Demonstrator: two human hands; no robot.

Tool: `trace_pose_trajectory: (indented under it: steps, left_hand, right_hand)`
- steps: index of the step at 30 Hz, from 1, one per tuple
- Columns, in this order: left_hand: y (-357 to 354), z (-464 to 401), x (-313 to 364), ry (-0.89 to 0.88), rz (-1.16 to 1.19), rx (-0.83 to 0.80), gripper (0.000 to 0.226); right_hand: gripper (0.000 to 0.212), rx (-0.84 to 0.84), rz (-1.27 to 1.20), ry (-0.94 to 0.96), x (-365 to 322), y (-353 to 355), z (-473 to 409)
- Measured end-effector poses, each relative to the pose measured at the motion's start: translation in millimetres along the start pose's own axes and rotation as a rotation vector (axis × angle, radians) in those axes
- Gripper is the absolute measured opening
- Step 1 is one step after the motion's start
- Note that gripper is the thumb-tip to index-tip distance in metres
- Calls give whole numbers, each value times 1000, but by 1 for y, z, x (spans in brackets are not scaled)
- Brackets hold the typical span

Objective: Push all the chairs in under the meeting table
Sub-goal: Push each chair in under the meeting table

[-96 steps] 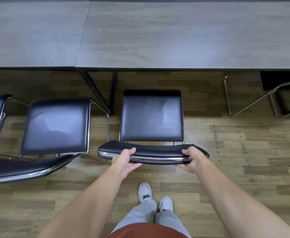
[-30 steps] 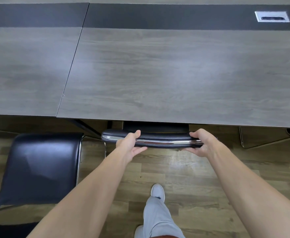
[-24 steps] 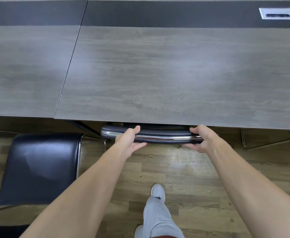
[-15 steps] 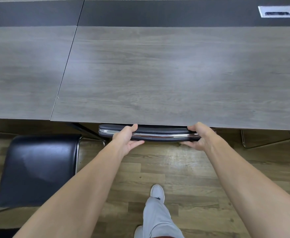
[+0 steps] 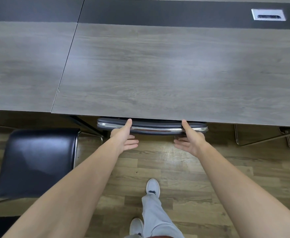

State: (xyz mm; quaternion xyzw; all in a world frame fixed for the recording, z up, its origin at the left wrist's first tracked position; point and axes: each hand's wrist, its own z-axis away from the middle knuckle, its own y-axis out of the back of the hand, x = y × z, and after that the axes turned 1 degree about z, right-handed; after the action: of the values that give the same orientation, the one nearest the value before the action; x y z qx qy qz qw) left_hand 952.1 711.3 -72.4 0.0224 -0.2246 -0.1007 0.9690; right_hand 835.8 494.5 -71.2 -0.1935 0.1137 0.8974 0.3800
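1. Head view: grey wood-grain meeting table (image 5: 158,69) fills the upper half, with a dark strip and a silver cable grommet (image 5: 268,14) at its far side.
2. Black padded chair with chrome frame (image 5: 151,126) sits tucked under the table's near edge; only its backrest top shows.
3. Left hand (image 5: 124,138) has loose, spread fingers, its thumb against the backrest top.
4. Right hand (image 5: 189,139) is likewise unclenched, with its thumb on the backrest.
5. Second black chrome-framed chair (image 5: 36,162) stands to the left, out from the table on the wooden plank floor (image 5: 175,165).
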Motion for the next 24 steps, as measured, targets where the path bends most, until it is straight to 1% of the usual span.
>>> trace_pose_trajectory:
  steps: [3, 6, 9, 11, 13, 15, 17, 21, 22, 24]
  left_hand:
    - [5, 15, -3, -32, -138, 15, 60]
    - [7, 33, -5, -78, -253, -9, 57]
    - [11, 51, -4, -164, -348, 21, 52]
    - [13, 62, -2, -246, -415, 83, 44]
    - [15, 72, 2, -316, -430, 128, 34]
    - [18, 84, 3, -363, -434, 137, 22]
    - [21, 94, 5, -402, -443, 137, 16]
    - [35, 110, 6, -479, -522, 147, 29]
    - [39, 113, 7, -502, -552, 143, 29]
    - [53, 121, 8, -563, -631, 136, 22]
  right_hand:
    - [65, 46, 152, 17, 1, 3, 10]
    - [54, 78, 258, 25, -2, -3, 26]
    - [46, 100, 389, 66, -2, -12, 47]
    - [45, 176, 592, 182, -2, -18, 60]
    - [44, 267, 827, 348, -4, -26, 73]
    - [40, 318, 968, 481, -5, -34, 87]
    - [41, 338, 1038, 574, -7, -42, 99]
    - [43, 340, 1118, 677, -5, -59, 124]
    - [42, 341, 1132, 690, -5, -63, 129]
    - [39, 343, 1153, 710, 0, -73, 140]
